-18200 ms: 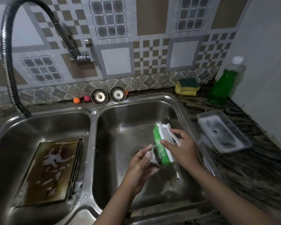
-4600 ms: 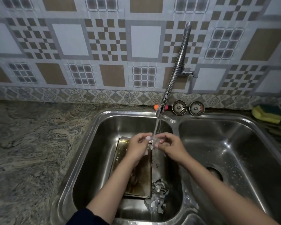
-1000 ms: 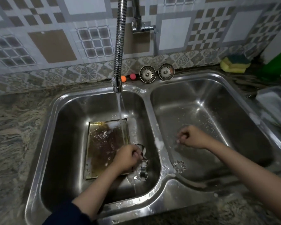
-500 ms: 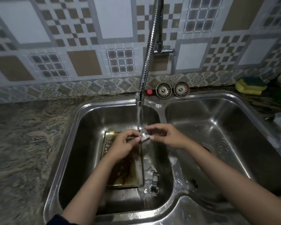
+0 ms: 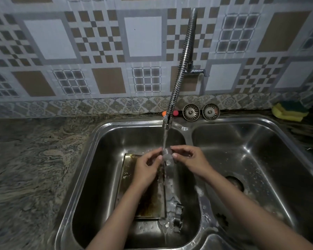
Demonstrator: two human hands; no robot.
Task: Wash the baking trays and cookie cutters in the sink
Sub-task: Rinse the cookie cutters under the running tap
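Small metal cookie cutter under the tap stream, over the left basin; left hand and right hand both pinch it by fingertips; stained baking tray flat on basin floor beneath; more cutters near its right edge; faucet hose above; yellow sponges at counter's far right.

I've moved both hands from scrubbing with the green brush over the right basin to the left basin. My left hand and right hand now pinch a small cookie cutter together under the running faucet stream.
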